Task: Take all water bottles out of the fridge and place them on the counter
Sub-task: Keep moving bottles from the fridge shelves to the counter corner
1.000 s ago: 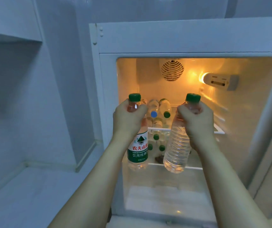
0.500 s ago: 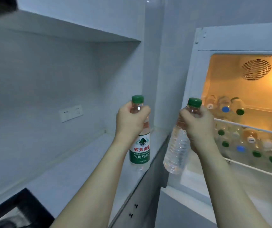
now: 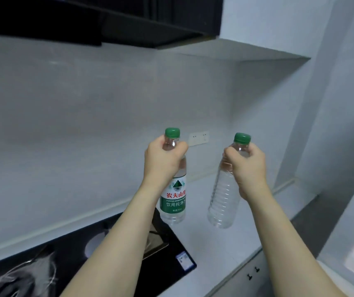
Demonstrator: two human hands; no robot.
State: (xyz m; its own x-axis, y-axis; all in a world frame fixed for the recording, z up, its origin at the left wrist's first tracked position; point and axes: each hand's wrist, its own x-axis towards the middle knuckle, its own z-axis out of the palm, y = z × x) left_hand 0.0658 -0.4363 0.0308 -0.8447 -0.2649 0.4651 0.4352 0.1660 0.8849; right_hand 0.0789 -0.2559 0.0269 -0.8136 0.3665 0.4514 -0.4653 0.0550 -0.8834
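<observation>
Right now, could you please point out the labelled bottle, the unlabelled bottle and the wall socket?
labelled bottle (image 3: 173, 198): head view, on its label.
unlabelled bottle (image 3: 222, 207): head view, on its ribbed body.
wall socket (image 3: 199, 138): head view, on its faceplate.

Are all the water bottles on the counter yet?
Not yet. No bottle stands on the counter. The left hand grips the labelled bottle and the right hand grips the plain bottle, both held above it. Setting them down is left. The fridge is out of view.
</observation>
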